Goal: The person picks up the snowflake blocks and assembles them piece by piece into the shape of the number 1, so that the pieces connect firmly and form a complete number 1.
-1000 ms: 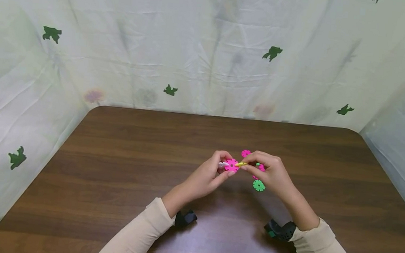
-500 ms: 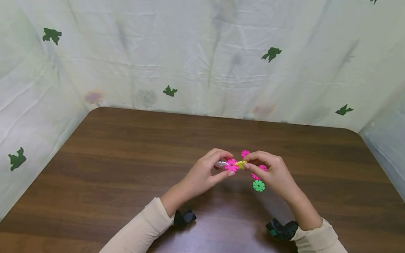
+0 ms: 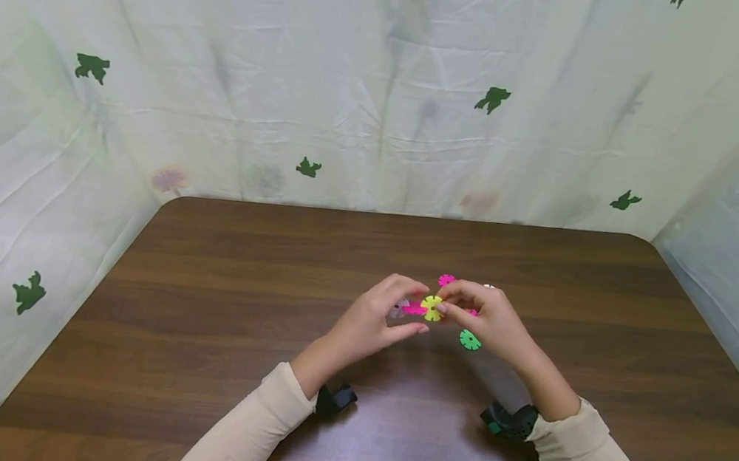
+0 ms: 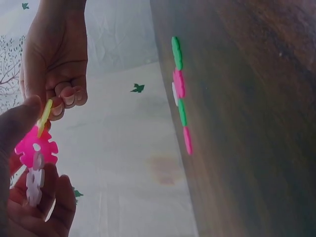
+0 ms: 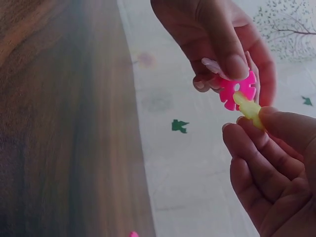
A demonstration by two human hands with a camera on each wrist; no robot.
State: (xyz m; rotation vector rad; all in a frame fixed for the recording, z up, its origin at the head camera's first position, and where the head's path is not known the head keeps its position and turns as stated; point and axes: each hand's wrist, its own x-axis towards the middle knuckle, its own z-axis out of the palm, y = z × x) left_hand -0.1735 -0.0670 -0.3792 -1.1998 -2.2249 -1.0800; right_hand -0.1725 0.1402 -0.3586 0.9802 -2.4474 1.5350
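Note:
Notched plastic discs are joined in a chain between the hands: a yellow disc (image 3: 432,308), a pink disc (image 4: 37,147) and a whitish disc (image 4: 34,185). In the right wrist view, my right hand (image 5: 276,163) pinches the yellow disc between thumb and fingertips. My left hand (image 3: 380,315) curves loosely around the pink and whitish discs. Its thumb and index finger stand apart in the head view, with gaps to the pink disc, which appears nearly edge-on there. Whether its other fingers touch the whitish disc is hard to tell.
More discs lie on the brown table (image 3: 235,307) behind and beside the right hand. Among them are a green disc (image 3: 469,339) and a pink one (image 3: 446,279); others are partly hidden. A pale curtain (image 3: 356,95) with green leaf-like shapes encloses the table.
The chain has turned: the yellow disc now faces the head camera, and the pink disc has gone from face-on to nearly edge-on. My left thumb and index finger have spread apart from it.

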